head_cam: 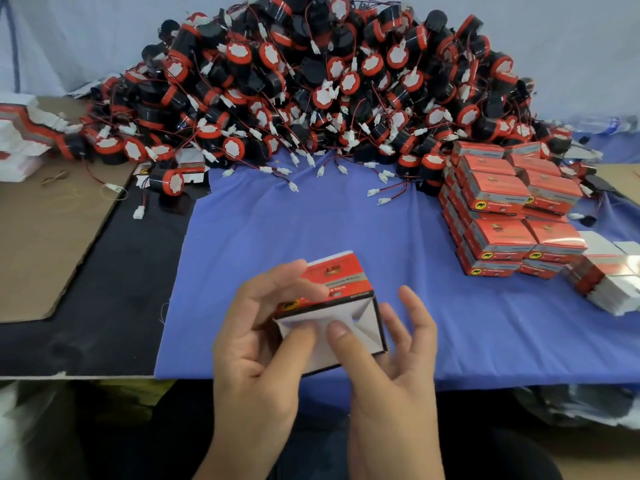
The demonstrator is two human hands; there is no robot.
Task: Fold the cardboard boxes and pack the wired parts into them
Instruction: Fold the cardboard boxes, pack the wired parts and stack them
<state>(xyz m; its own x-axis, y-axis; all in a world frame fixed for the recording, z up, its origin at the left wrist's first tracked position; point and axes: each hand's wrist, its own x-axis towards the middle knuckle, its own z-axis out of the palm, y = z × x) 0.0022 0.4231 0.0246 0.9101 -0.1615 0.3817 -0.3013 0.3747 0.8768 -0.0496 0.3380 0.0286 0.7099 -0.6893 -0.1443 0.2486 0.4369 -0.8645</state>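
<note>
— Left hand [256, 341] and right hand [388, 368] sit nearest the lens, low in the middle, both on one cardboard box [341, 284]. How does the person hold it?
— The left hand grips it: fingers curled over the red printed top, thumb up against the white flaps of the open end that faces the camera
— And the right hand?
— Its thumb presses flat on those white flaps, close to the left thumb. The other fingers are spread and fairly straight, just beside the box's right edge; whether they touch it cannot be told
— Where is the box?
— Over the near part of the blue cloth [277, 230], tilted, its end flaps partly folded inward. Whether it rests on the cloth cannot be told
— And the wired parts [311, 81]?
— Heaped in a big mound along the far side of the cloth: round black bodies with red rims and white faces, thin red and black leads ending in white plugs that spill toward the person. One single part [168, 181] lies apart at the cloth's far left corner
— What else is there?
— Rows of closed red boxes [502, 209] stacked on the right of the cloth, touching the mound. Further right sits a loose stack [609, 282] showing white sides. At the far left, flat box blanks [24, 133] are piled beside a brown cardboard sheet [45, 230]
</note>
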